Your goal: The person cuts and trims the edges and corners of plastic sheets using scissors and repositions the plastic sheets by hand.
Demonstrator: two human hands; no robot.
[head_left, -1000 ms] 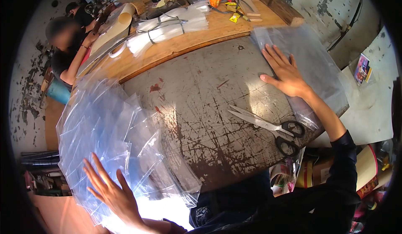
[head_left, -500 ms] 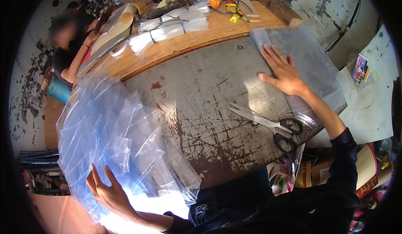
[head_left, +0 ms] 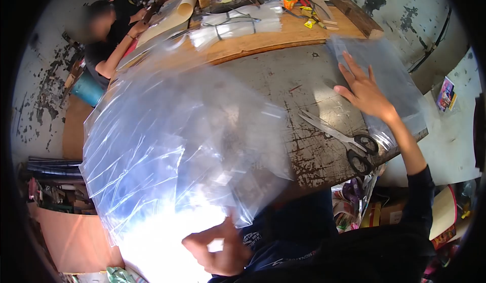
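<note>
I have the left hand [head_left: 223, 247] at the bottom centre of the frame, its thumb and fingers curled round a bright gap, right by the near edge of the clear plastic sheets [head_left: 136, 141]. Glare washes out that edge, so I can't tell whether the fingers are clamped on it. The sheets fan across the left and centre of the frame, blurred towards their right side.

My right hand [head_left: 367, 93], at right, has its fingers spread apart over the inner edge of a 2nd plastic pile [head_left: 397, 75]. Just below that hand, 1 pair of scissors [head_left: 345, 137] lies on the scratched tabletop [head_left: 283, 70], blades pointing to the upper left.

At upper centre I see a white bundle [head_left: 235, 28] bound with dark ties on a wooden board [head_left: 301, 34]. A person in dark clothing [head_left: 100, 55] is at upper left, above a blue bucket [head_left: 87, 89].
</note>
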